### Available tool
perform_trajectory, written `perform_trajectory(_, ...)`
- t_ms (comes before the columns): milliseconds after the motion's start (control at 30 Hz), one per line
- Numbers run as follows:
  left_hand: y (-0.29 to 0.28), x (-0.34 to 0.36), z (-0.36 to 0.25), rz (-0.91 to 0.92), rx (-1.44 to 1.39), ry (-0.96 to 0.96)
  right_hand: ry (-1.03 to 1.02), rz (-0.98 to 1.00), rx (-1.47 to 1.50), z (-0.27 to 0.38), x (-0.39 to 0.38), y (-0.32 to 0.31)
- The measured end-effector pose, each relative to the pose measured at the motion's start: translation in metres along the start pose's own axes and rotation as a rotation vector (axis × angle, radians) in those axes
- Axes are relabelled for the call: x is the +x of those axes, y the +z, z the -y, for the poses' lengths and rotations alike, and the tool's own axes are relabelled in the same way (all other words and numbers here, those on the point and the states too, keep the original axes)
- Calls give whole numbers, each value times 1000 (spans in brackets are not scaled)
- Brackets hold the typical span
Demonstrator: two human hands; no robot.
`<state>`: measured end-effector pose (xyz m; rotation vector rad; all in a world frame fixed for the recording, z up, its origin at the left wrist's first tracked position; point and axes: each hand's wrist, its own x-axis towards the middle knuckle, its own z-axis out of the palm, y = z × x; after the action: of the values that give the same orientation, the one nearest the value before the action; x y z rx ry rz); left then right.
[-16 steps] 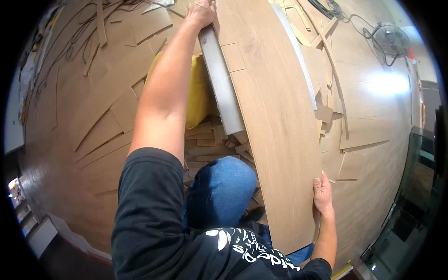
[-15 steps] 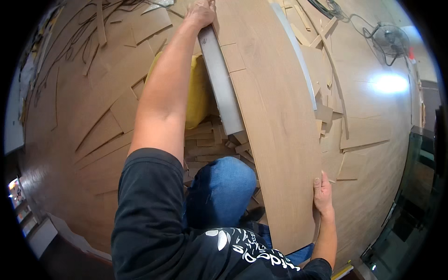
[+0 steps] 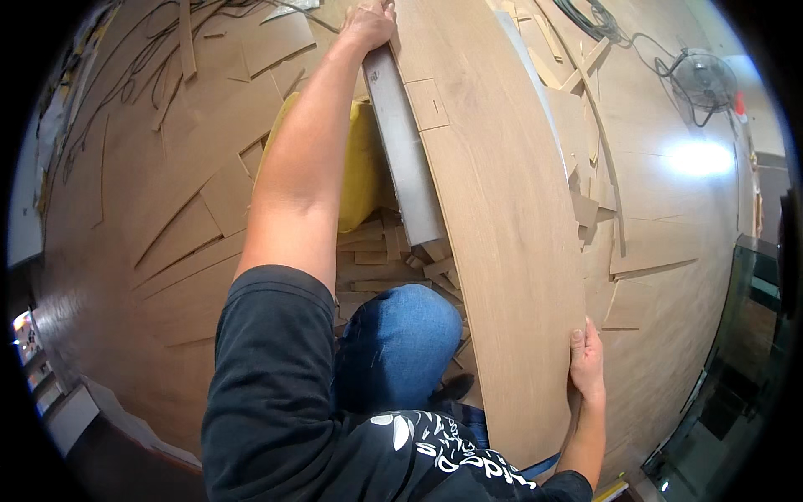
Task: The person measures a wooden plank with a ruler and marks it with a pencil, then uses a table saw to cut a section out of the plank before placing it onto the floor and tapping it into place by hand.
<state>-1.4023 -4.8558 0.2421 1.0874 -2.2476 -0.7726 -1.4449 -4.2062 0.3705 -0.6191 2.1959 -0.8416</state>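
Long, wood-toned plank point(image 3: 502, 234) in front of you: it is lying to the right of your knee point(image 3: 401, 343), and its long axis is running from the far edge of the view back toward your body, slanting rightward at the near end. Your hands are taking opposite sides of this axis: your left hand point(image 3: 370, 25) is meeting the left edge toward the far end, while your right hand point(image 3: 587, 364) is bearing on the right edge near the close end, and is thus sitting nearer to your body. The plank is therefore lying rightward of your left fingers and leftward of your right ones. Your right fingers are gripping the plank's edge; your left fingers are bending at theirs, but whether they are clamping the plank or only resting against it you cannot tell here. A grey metal bar point(image 3: 406, 151) is running just beside the left edge, a pale strip point(image 3: 523, 52) is showing along the right one, and wood offcuts point(image 3: 365, 257) are lying between a yellow object point(image 3: 360, 167) and your knee. Farther right, a fan point(image 3: 704, 81) is standing.
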Motion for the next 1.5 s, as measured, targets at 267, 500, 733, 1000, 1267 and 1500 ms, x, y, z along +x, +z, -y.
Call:
perform_trajectory(267,14,15,33,-115,-21,122,7,11,-20,22,0,-3)
perform_trajectory(500,27,11,48,-216,54,31,32,34,-34,27,10,-10)
perform_trajectory(733,20,12,37,-95,-75,-63,-18,16,-68,9,15,-10)
perform_trajectory(1000,15,10,39,-137,-231,-8,-40,40,-62,-9,24,-7)
perform_trajectory(1267,21,11,35,-125,-90,-64,-46,40,-94,-16,30,-5)
perform_trajectory(1500,33,18,61,-179,-41,5,-54,43,-71,-24,32,-4)
